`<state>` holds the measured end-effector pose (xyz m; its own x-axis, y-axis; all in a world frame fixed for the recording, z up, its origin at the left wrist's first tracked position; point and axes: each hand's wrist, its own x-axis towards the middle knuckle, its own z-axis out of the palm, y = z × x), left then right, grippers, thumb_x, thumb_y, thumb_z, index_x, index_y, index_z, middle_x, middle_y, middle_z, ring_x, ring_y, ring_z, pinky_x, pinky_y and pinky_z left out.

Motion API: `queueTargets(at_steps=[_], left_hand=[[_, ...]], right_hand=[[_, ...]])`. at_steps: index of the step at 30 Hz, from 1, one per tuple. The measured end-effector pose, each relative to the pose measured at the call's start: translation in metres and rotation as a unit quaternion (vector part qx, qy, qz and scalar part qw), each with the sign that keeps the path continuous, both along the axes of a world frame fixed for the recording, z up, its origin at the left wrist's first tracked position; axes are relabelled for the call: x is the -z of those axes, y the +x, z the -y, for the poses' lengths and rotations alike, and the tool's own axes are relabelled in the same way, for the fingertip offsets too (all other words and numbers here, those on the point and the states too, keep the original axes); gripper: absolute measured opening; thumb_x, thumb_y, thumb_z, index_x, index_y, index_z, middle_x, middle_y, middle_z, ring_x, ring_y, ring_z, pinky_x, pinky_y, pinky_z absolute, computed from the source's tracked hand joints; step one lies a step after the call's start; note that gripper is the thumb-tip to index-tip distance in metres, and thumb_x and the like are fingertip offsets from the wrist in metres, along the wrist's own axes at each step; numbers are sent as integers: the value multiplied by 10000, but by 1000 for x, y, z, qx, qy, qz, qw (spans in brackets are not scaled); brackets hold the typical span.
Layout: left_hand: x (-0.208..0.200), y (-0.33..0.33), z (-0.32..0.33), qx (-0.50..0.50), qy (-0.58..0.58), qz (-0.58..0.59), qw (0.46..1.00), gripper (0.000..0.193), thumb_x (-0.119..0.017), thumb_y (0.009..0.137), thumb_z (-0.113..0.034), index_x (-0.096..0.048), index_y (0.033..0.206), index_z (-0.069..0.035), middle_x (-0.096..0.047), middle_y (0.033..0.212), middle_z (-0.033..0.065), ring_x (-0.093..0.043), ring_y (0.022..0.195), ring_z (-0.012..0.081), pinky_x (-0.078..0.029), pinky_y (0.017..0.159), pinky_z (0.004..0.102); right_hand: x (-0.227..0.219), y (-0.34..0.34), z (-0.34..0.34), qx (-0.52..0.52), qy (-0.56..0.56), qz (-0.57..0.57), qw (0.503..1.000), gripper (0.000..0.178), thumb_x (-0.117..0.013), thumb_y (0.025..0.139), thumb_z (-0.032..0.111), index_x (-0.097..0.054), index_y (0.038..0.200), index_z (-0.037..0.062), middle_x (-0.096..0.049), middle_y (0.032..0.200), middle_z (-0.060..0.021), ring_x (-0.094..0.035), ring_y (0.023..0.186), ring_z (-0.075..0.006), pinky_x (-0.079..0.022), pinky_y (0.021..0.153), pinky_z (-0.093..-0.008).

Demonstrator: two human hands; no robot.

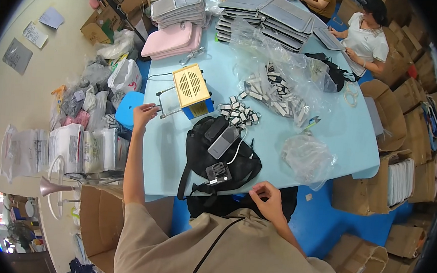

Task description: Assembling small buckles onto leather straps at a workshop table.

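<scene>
My left hand (146, 114) is stretched out over the table's left edge, fingers pinched beside the metal rod frame (163, 104) of a box-shaped device (191, 86). That device has a yellow vented top and blue sides. Whatever lies between the left fingertips is too small to name. My right hand (267, 197) hovers at the near table edge, thumb and fingers curled together; anything inside them is hidden. Between my arms lies a black bag (244, 164) with a grey power bank (224, 142) and a small black vented gadget (218, 172) on it, a white cable alongside.
Small black-and-white pieces (239, 113) are heaped past the bag; more lie under clear plastic (283, 85). Stacked grey cases (267, 15) and pink cases (172, 39) stand farther back. A co-worker (367, 40) sits far right. Cardboard boxes (364, 190) line the right side.
</scene>
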<state>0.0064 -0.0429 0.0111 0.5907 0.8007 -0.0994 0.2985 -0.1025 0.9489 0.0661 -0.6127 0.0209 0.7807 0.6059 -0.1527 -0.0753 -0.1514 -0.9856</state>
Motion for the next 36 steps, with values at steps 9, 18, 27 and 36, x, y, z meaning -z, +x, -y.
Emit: queueTargets(at_steps=[9, 18, 27, 36], left_hand=[[1, -2, 5, -14, -12, 3, 1000, 298, -785, 880, -79, -723, 1138, 57, -758, 925, 101, -719, 744, 129, -568, 657, 196], [6, -4, -2, -8, -19, -1, 1000, 338, -788, 883, -89, -706, 1167, 74, -758, 940, 112, -719, 751, 136, -577, 671, 201], [-4, -2, 7, 3, -52, 14, 999, 318, -768, 880, -59, -710, 1157, 86, -758, 928, 114, -701, 732, 115, -568, 673, 192], [-6, -2, 9, -1, -4, 11, 1000, 311, -797, 886, -112, -711, 1140, 45, -754, 931, 85, -716, 746, 130, -580, 684, 219]], right_hand=[[-4, 7, -8, -12, 7, -1, 1000, 115, -752, 922, 65, -671, 993, 24, -683, 917, -16, -648, 848, -90, -524, 732, -257], [2, 4, -7, 1, 30, 15, 999, 120, -743, 931, 92, -694, 1000, 7, -691, 870, -33, -644, 797, -89, -528, 686, -253], [-1, 4, -9, 6, 34, 6, 999, 100, -732, 944, 93, -694, 987, 12, -683, 854, -15, -630, 788, -77, -514, 692, -247], [1, 5, -7, -11, 35, -3, 999, 97, -733, 952, 99, -675, 978, 26, -695, 916, -6, -644, 836, -76, -513, 730, -243]])
